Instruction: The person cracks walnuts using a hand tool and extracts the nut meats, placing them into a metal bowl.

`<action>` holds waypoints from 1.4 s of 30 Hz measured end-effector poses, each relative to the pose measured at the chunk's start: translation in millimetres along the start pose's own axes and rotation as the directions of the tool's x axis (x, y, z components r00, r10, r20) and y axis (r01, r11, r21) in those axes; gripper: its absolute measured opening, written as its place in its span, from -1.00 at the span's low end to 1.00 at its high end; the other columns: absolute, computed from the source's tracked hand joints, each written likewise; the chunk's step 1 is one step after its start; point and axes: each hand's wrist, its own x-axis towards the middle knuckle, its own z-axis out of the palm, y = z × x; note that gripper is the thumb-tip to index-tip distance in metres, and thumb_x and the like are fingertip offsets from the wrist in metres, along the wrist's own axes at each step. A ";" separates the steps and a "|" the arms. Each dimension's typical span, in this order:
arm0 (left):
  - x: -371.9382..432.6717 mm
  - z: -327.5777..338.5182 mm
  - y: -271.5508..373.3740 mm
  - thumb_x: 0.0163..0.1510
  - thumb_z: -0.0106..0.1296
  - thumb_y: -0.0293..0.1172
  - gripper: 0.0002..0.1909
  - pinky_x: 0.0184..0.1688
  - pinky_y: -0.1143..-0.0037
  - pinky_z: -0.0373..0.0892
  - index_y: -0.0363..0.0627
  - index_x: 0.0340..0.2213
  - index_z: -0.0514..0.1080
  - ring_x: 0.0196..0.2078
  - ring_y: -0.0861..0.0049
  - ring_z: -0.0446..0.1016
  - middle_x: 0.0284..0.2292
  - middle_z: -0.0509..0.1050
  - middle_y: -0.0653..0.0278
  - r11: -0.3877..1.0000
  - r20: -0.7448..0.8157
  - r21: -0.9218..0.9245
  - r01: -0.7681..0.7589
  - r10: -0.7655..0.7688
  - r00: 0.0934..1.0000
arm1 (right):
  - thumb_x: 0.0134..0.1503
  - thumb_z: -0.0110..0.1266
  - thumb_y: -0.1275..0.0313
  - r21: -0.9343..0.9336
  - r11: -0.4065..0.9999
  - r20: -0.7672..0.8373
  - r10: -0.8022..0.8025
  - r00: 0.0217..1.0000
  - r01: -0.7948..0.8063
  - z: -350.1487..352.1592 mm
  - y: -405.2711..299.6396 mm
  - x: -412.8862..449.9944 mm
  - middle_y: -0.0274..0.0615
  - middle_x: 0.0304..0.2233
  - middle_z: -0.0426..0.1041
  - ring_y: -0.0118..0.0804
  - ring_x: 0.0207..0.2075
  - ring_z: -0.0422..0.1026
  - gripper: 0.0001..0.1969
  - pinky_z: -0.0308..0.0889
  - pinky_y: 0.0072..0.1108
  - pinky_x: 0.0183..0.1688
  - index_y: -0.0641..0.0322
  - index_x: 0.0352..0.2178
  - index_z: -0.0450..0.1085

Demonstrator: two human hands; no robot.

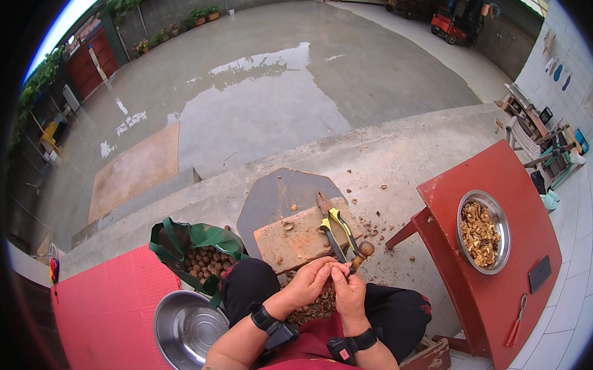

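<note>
My left hand (308, 281) and my right hand (350, 291) meet at the fingertips around a small piece of walnut (329, 265), mostly hidden by the fingers. A tool with a turned wooden handle (365, 249) sticks out of my right hand, its working end hidden. Combination pliers (331, 216) with yellow and black handles lie on a brick-like block (294, 234) just beyond my hands, beside a piece of shell (288, 226). Cracked shells (316, 307) lie in a heap below my wrists.
A green bag (165, 239) of whole walnuts (206, 263) and a steel basin (191, 329) stand at left. On the red table (504, 189) at right are a steel bowl (505, 243) of walnut kernels (479, 235), a phone (539, 275) and a red-handled tool (514, 333). Shell bits dot the concrete floor.
</note>
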 end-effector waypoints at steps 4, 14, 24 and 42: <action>0.1 -0.6 -3.2 0.10 -0.38 -0.22 -0.68 -0.65 0.78 0.06 -0.20 -0.33 0.28 -0.67 0.84 0.11 -0.54 0.31 0.46 1.000 -0.025 0.028 0.013 -0.012 1.000 | -0.02 -0.07 0.48 -0.028 0.998 -0.004 -0.057 0.998 0.057 0.2 3.2 1.8 -0.31 -0.51 0.29 -0.53 -0.48 0.25 -0.86 0.17 -0.72 -0.42 0.38 -0.46 0.35; -3.3 4.7 -15.6 0.09 -0.36 -0.29 -0.67 -0.32 0.67 0.25 -0.31 -0.24 0.22 -0.35 0.66 0.30 -0.34 0.37 0.27 0.988 -0.123 0.145 0.058 -0.041 0.992 | 0.03 -0.12 0.46 0.408 0.896 -0.006 0.196 0.981 -0.177 3.1 4.8 -1.4 -0.37 -0.48 0.30 -0.62 -0.46 0.25 -0.86 0.20 -0.78 -0.42 0.34 -0.43 0.31; -4.8 -0.1 -9.2 0.09 -0.46 -0.33 -0.67 -0.28 0.65 0.22 -0.31 -0.31 0.26 -0.37 0.62 0.28 -0.42 0.34 0.27 0.996 -0.079 0.027 0.085 -0.083 0.993 | 0.01 -0.09 0.40 -0.127 0.991 0.089 -0.037 0.995 0.048 2.1 -11.4 2.1 -0.30 -0.59 0.37 -0.60 -0.54 0.26 -0.79 0.19 -0.71 -0.50 0.40 -0.41 0.30; -4.9 -4.7 2.7 0.08 -0.44 -0.33 -0.67 -0.37 0.64 0.24 -0.30 -0.27 0.24 -0.45 0.60 0.29 -0.44 0.35 0.23 0.983 -0.036 0.107 0.147 -0.144 0.989 | 0.03 -0.23 0.42 -0.451 0.867 0.086 -0.193 0.977 0.211 6.3 -12.3 1.4 0.04 -0.68 0.29 -0.06 -0.63 0.31 -0.80 0.20 -0.42 -0.59 0.39 -0.52 0.23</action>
